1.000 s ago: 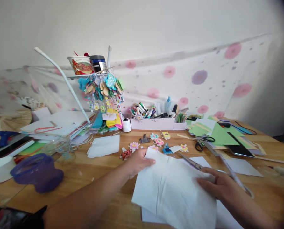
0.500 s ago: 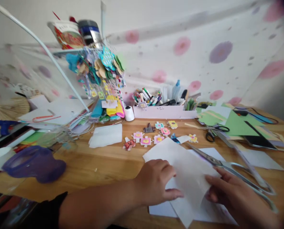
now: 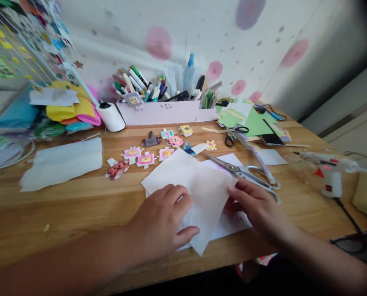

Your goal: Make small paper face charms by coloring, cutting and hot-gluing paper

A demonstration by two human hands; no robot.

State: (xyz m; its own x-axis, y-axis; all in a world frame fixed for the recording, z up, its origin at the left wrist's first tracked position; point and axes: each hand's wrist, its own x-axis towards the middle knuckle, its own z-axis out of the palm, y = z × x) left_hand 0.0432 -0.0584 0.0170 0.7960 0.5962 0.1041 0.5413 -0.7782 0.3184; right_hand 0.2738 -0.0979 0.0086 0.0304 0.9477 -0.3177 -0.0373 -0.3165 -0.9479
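Note:
A sheet of thin white paper lies slantwise before me on the table, over other white sheets. My right hand pinches its right corner between thumb and fingers, and that side is slightly raised. On the left part of the sheet rests my left hand, its fingers bent and the thumb held apart, gripping nothing. Large metal scissors lie just beyond my right hand, partly on a white sheet. Beyond the paper are several small coloured paper figures with drawn faces.
A torn white sheet lies at left. At the back stands a long white box of pens beside a white spool. Black-handled scissors and green paper lie back right. A glue gun with a red light stands at right.
My view has turned right and moved closer, bringing the glue gun into sight. The right hand has raised the paper's corner a little; the left hand stays on the sheet.

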